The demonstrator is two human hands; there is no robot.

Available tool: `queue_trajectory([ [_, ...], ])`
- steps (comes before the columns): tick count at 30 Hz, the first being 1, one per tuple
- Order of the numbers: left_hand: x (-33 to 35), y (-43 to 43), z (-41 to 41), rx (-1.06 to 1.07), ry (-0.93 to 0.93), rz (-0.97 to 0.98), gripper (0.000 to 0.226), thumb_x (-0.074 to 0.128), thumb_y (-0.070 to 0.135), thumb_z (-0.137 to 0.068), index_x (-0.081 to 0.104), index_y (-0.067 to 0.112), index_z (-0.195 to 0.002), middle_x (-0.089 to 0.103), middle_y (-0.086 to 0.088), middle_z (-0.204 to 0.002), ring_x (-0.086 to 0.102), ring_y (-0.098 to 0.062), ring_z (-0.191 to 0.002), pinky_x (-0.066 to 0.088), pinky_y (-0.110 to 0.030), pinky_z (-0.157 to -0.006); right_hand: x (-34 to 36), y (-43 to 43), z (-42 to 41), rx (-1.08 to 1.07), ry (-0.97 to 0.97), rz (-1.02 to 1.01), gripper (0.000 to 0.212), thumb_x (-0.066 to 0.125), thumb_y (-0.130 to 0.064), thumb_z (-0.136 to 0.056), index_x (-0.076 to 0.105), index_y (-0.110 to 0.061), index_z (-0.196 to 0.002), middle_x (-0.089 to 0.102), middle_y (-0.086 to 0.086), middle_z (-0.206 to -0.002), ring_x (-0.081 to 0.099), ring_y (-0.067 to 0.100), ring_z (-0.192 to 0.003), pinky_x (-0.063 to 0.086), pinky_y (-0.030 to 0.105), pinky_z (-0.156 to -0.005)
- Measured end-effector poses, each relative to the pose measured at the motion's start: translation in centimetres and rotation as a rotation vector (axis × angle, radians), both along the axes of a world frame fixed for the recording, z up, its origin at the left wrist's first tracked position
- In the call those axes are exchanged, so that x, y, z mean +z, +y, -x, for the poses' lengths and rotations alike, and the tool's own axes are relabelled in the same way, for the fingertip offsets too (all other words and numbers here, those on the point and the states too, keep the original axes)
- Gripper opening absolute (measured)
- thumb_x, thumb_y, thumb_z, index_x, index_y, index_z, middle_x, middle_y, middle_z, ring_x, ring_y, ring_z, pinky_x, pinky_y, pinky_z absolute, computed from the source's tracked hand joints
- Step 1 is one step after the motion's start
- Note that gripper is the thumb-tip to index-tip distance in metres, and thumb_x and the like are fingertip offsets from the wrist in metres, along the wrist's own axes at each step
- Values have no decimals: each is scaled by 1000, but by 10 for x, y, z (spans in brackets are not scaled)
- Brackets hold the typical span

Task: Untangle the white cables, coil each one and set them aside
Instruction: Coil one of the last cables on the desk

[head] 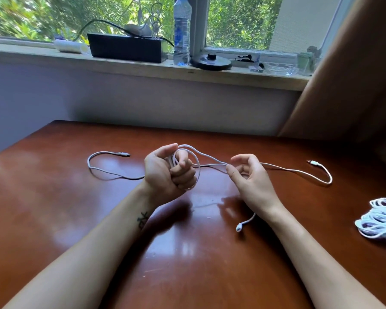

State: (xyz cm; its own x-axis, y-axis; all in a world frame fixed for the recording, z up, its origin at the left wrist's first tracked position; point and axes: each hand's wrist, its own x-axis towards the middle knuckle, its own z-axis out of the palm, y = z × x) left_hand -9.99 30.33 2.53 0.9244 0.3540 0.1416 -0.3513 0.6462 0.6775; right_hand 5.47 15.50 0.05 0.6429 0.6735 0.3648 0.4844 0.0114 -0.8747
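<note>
Already we have a coiled bundle point(380, 220) set aside at the frame's right edge, while our left hand point(168, 169) grips fresh loops and our right hand point(250, 175) pinches the white cable point(299, 171) mid-frame, its ends uncoiled.

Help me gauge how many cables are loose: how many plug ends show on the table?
3. The left plug lies beyond the left hand; the right plug far right; the near plug nearest the camera. More may hide in the coiled bundle at right.
</note>
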Motion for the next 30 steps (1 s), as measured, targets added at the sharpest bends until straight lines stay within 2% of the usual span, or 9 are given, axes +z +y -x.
queue_trajectory([
  [7, 2, 5, 4, 120, -152, 261, 32, 40, 28, -84, 55, 11, -61, 13, 2, -49, 13, -14, -44, 15, -25, -46, -3, -3, 4, 30, -255, 253, 16, 76, -33, -89, 68, -22, -79, 64, -4, -61, 54, 5, -56, 38, 14, -57],
  [10, 3, 9, 6, 184, -121, 303, 26, 44, 24, -83, 64, 9, -81, 20, 3, -51, 19, -13, -45, 19, -26, -48, -2, -3, 8, 81, -273, 308, 21, 76, -39, -88, 71, -23, -75, 67, 1, -64, 56, 4, -57, 38, 11, -57],
  [13, 7, 9, 3, 253, -48, 281, 33, 47, 17, -85, 65, 7, -111, 26, 3, -58, 24, -13, -50, 29, -25, -50, -2, -4, 11, 153, -279, 294, 16, 75, -36, -89, 73, -25, -79, 69, 2, -65, 65, 15, -62, 48, 23, -62],
  [15, 9, 9, -2, 313, 21, 239, 43, 47, 14, -90, 57, 9, -131, 29, 3, -60, 30, -13, -50, 33, -25, -55, -3, -4, 13, 200, -279, 268, 10, 74, -29, -92, 75, -23, -84, 68, -3, -67, 66, 17, -63, 51, 29, -64],
  [18, 5, 9, -10, 469, 125, 153, 46, 38, 10, -104, 39, 12, -150, 36, 2, -59, 38, -11, -49, 38, -24, -58, -7, -2, 11, 220, -382, 228, 12, 69, -15, -95, 78, -23, -99, 65, -12, -83, 64, 9, -77, 48, 21, -72],
  [21, 0, 9, -13, 647, 186, -36, 51, 36, 6, -107, 25, 16, -156, 45, -2, -58, 47, -13, -50, 50, -25, -54, -6, -1, 14, 223, -347, 185, 23, 66, -7, -95, 78, -23, -105, 68, -15, -90, 66, 7, -81, 49, 18, -72],
  [23, -3, 10, -13, 702, 212, -175, 55, 36, 7, -108, 19, 19, -159, 50, -4, -62, 52, -14, -54, 54, -27, -58, -4, 0, 19, 225, -194, 165, 21, 66, -8, -96, 76, -24, -104, 71, -20, -85, 65, 5, -66, 48, 15, -62],
  [27, -8, 12, -14, 690, 248, -328, 59, 36, 14, -109, 9, 22, -161, 63, -2, -64, 62, -16, -61, 58, -32, -71, 2, 0, 22, 212, 21, 67, 17, 67, -13, -96, 74, -28, -102, 76, -6, -87, 49, 13, -51, 43, 26, -46],
  [30, -9, 9, -12, 677, 317, -458, 60, 36, 12, -109, 6, 22, -161, 63, -8, -69, 62, -19, -61, 59, -32, -68, 3, -2, 21, 186, -23, 55, 17, 67, -15, -95, 74, -30, -101, 75, -3, -84, 48, 14, -60, 42, 28, -57],
])
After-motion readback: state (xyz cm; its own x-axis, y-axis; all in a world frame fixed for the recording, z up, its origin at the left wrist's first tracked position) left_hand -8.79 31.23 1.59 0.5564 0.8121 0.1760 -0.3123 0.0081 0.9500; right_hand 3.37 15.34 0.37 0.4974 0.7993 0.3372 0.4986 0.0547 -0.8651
